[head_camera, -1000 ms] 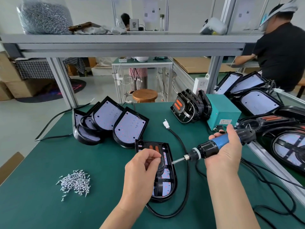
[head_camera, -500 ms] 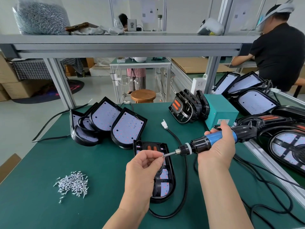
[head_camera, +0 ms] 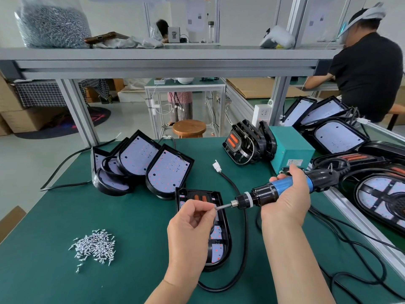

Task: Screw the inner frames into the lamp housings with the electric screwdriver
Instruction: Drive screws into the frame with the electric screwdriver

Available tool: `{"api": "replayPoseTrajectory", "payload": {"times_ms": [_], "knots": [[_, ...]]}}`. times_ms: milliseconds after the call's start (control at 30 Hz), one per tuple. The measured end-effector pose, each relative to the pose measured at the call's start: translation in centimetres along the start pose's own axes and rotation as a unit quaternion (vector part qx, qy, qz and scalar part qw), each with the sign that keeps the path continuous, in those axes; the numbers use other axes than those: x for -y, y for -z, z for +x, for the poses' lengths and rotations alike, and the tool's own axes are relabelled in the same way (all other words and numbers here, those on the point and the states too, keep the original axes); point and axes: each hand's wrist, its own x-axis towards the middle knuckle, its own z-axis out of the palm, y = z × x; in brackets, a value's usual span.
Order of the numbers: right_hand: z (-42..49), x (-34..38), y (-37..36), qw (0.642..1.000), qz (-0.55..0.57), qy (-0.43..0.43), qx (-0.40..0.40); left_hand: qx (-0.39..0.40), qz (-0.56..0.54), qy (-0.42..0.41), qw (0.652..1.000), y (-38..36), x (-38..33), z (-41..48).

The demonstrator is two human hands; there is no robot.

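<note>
- Above the lamp housing [head_camera: 221, 244] lying on the bench [head_camera: 131, 216], the left hand [head_camera: 190, 224] pinches what appears to be a screw [head_camera: 215, 207] at the bit tip of the electric screwdriver [head_camera: 263, 193].
- The right hand [head_camera: 287, 200] grips the blue barrel, which is held nearly level.
- Seat the screw squarely on the bit before letting go.
- Stand the tool upright over a hole in the inner frame [head_camera: 210, 194], then press and drive.

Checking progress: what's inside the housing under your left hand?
The lamp housing holds a black inner frame over an LED board. The left hand covers its middle, hiding whatever sits there.
</note>
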Motion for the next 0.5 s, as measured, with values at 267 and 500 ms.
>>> {"api": "replayPoseTrajectory", "payload": {"times_ms": [267,500], "knots": [[0.13,0.3,0.03,1.0,0.018,-0.001,-0.001,0.033,-0.003,0.001,0.999,0.16,-0.2,0.42],[0.13,0.11,0.45,1.0,0.013,-0.002,-0.005,0.026,0.011,0.009,1.0,0.16,0.31,0.26]]}}
